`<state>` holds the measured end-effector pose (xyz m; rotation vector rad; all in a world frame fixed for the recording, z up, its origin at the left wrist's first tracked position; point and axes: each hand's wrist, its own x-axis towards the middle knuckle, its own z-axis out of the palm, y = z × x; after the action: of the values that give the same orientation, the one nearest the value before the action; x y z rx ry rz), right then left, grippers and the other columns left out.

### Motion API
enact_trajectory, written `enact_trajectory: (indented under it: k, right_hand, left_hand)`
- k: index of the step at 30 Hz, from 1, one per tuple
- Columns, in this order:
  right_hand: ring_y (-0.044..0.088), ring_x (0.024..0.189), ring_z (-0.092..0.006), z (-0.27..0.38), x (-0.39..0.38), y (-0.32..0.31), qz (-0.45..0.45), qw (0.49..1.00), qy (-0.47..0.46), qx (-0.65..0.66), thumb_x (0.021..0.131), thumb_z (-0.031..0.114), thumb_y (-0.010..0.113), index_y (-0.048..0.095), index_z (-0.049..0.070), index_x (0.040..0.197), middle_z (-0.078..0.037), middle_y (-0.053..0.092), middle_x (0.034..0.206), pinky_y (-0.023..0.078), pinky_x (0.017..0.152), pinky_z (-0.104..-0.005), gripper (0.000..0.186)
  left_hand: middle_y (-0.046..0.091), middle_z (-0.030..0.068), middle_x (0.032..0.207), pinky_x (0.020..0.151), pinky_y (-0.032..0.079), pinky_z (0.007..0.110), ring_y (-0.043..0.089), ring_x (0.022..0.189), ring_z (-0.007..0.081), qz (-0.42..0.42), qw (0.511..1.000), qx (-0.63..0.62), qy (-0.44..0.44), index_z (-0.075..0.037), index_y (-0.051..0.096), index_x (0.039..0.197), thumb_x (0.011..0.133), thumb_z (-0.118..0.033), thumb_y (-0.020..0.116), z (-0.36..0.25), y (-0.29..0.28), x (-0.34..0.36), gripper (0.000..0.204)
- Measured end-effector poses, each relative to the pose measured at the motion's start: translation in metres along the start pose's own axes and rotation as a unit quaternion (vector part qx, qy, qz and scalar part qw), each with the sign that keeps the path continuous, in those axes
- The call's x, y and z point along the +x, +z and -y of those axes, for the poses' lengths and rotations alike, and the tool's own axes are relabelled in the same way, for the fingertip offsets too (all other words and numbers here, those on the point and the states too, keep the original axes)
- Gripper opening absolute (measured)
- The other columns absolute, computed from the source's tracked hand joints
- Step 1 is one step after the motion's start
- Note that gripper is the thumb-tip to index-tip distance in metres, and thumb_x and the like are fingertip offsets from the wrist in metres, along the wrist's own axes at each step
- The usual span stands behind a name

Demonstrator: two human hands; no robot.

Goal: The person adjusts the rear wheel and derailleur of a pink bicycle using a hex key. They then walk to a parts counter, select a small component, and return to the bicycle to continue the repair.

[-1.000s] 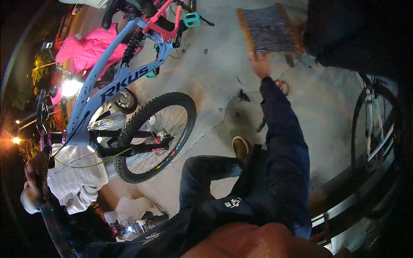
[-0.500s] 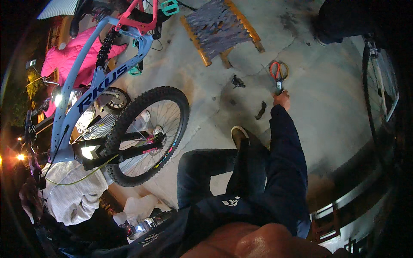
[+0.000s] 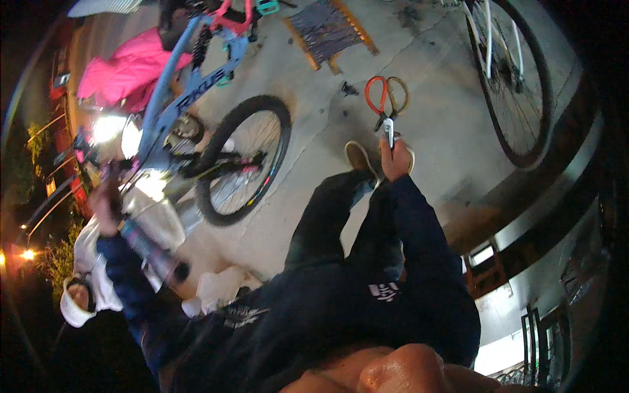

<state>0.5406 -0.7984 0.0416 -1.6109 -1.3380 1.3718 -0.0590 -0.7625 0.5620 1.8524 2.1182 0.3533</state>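
Note:
My right hand is closed around the blade end of a pair of scissors. Their large loop handles, one red and one tan, point away from me. At the left, my left hand is closed at the handlebar of a light blue mountain bike, though motion blurs its fingers. A dark, blurred cylinder with a rounded end lies beside that forearm. The bike's front wheel stands on the concrete between my two arms.
A low stool with wooden rails and a woven grey seat stands ahead, a small dark scrap near it. Another bicycle's wheel is at the right. People in a pink jacket and a white hooded top are beyond the bike.
My right hand has drawn the scissors closer and slightly left. My left hand and forearm have come clearly into view at the handlebar. The view has shifted, showing more of the right-hand bicycle.

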Motion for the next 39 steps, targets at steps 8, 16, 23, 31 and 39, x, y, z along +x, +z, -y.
enact_trajectory:
  k: [8, 16, 23, 31, 39]
  right_hand:
    - [0.044, 0.059, -0.0057, 0.311, -0.162, -0.036, -0.005, 0.883, 0.093, 0.460, 0.111, 0.033, 0.046, 0.055, 0.005, 0.118, 0.002, 0.051, 0.078, 0.035, 0.051, -0.0229, 0.030]
    - [0.040, 0.055, -0.0051, 0.394, -0.238, 0.021, 0.008, 0.869, -0.038, 0.494, 0.111, 0.035, 0.045, 0.056, 0.005, 0.113, 0.003, 0.049, 0.076, 0.031, 0.048, -0.0237, 0.032]
    - [0.034, 0.052, -0.0066, 0.411, -0.248, 0.047, -0.010, 0.852, 0.049, 0.521, 0.110, 0.047, 0.046, 0.044, 0.013, 0.081, 0.004, 0.039, 0.064, 0.027, 0.046, -0.0264, 0.045]
    - [0.027, 0.052, -0.0094, 0.423, -0.246, 0.066, -0.023, 0.847, 0.056, 0.528, 0.107, 0.053, 0.050, 0.043, 0.014, 0.083, 0.003, 0.032, 0.066, 0.022, 0.046, -0.0285, 0.046]
    - [0.024, 0.049, -0.0091, 0.427, -0.245, 0.061, -0.025, 0.844, 0.023, 0.536, 0.109, 0.051, 0.047, 0.041, 0.015, 0.081, 0.004, 0.030, 0.063, 0.023, 0.046, -0.0290, 0.046]
  left_hand:
    - [0.056, 0.0004, 0.061, 0.057, 0.038, 0.033, 0.049, 0.060, 0.0117, 0.040, 0.995, -0.084, -0.034, 0.002, 0.069, 0.074, 0.103, -0.040, 0.059, -0.063, 0.041, 0.024, 0.052]
    - [0.050, 0.0164, 0.059, 0.059, 0.040, 0.044, 0.051, 0.056, 0.0244, 0.011, 1.000, 0.002, 0.015, 0.004, 0.062, 0.075, 0.102, -0.044, 0.054, -0.077, 0.049, 0.035, 0.055]
    - [0.064, 0.0215, 0.070, 0.069, 0.048, 0.048, 0.067, 0.071, 0.0380, 0.023, 0.999, 0.026, -0.015, 0.000, 0.069, 0.080, 0.097, -0.052, 0.051, -0.096, 0.043, 0.034, 0.058]
    - [0.066, 0.0204, 0.072, 0.069, 0.048, 0.048, 0.066, 0.071, 0.0386, 0.030, 0.999, 0.014, -0.002, 0.000, 0.070, 0.082, 0.097, -0.050, 0.051, -0.096, 0.044, 0.033, 0.056]
    - [0.061, 0.0232, 0.069, 0.068, 0.047, 0.047, 0.065, 0.069, 0.0376, 0.026, 0.999, 0.032, 0.005, 0.003, 0.067, 0.079, 0.097, -0.047, 0.053, -0.093, 0.044, 0.037, 0.055]
